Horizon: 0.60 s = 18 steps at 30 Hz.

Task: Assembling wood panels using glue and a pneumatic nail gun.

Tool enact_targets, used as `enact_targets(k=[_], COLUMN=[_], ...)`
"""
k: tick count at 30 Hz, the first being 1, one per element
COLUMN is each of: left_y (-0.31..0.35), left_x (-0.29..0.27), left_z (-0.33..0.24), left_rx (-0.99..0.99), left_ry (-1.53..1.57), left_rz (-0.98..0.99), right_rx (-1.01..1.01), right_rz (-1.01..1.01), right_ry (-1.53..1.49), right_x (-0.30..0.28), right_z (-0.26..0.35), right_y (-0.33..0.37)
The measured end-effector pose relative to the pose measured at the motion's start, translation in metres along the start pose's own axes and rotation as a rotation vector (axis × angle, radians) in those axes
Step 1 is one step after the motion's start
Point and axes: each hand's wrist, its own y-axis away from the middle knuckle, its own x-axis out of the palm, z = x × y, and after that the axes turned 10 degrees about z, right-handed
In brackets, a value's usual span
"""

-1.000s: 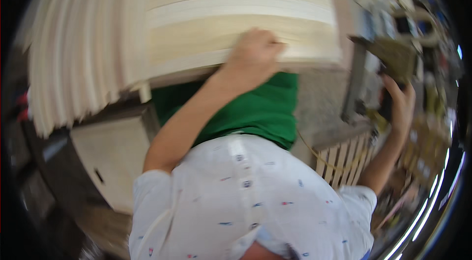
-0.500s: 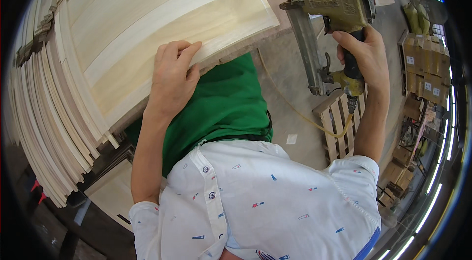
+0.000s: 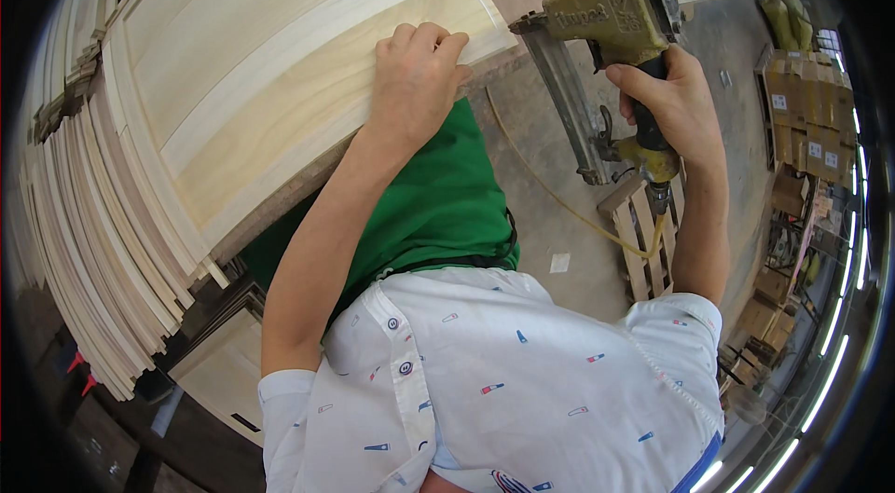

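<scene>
Two hands share the work at the panel, which spans the upper left of the frame. Left hand, upper centre: half closed, fingers bent over the panel's near edge; whether anything is pinched beneath them I cannot tell. Right hand, upper right: wrapped round the black grip of the nailer; the trigger finger is hidden. The nailer's nose sits beside the panel's right corner, contact unclear, and its yellow hose loops below. My reading: the step in hand is steadying the panel and lining up the nailer. A next move would call for squaring the nose to the edge, left fingers well clear.
</scene>
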Motion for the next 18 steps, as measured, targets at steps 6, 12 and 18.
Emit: enact_targets(k=[6, 12, 18], left_y=[0.002, 0.002, -0.001], left_x=[0.001, 0.004, 0.003], left_z=[0.002, 0.005, 0.002], left_rx=[0.026, 0.058, 0.059], left_ry=[-0.002, -0.064, -0.062], left_rz=[-0.013, -0.011, -0.026], right_rx=[0.0, 0.024, 0.027], right_rz=[-0.018, -0.003, 0.022], right_ry=[0.019, 0.085, 0.172], right_x=[0.002, 0.006, 0.004], right_z=[0.0, 0.002, 0.009], right_y=[0.002, -0.001, -0.006])
